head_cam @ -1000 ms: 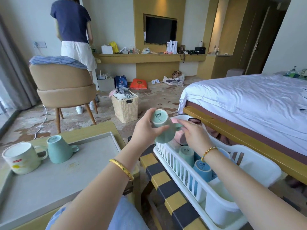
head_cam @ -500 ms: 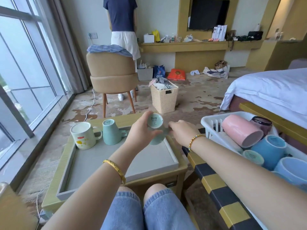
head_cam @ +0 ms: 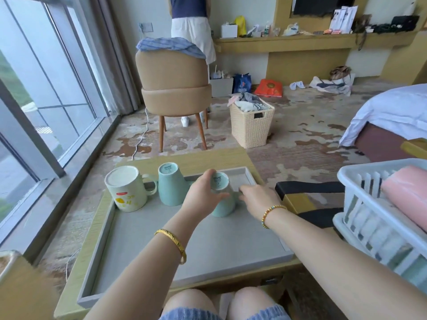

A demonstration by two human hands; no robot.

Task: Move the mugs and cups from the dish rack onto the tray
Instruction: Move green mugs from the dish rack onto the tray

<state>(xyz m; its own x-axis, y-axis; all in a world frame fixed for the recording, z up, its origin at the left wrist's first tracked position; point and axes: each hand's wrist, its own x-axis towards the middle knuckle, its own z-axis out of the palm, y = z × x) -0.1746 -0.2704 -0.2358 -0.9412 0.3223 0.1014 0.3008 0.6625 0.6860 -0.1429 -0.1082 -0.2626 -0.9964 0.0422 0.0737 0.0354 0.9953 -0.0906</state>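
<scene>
On the grey tray (head_cam: 129,245), near its far rim, left hand (head_cam: 203,197) grips an inverted teal mug (head_cam: 223,199); right hand (head_cam: 258,197) pinches its handle; bare tray floor lies nearer.

tray (head_cam: 143,241): grey, shallow rim, flat on wooden table
cream mug (head_cam: 126,189): upside down, far left corner, yellow/red print
teal mug (head_cam: 169,184): upside down, just beside cream mug
second teal mug (head_cam: 221,196): inverted, tilted, near far edge
dish rack (head_cam: 360,204): white, right of tray
pink mug (head_cam: 409,195): on its side in rack
</scene>
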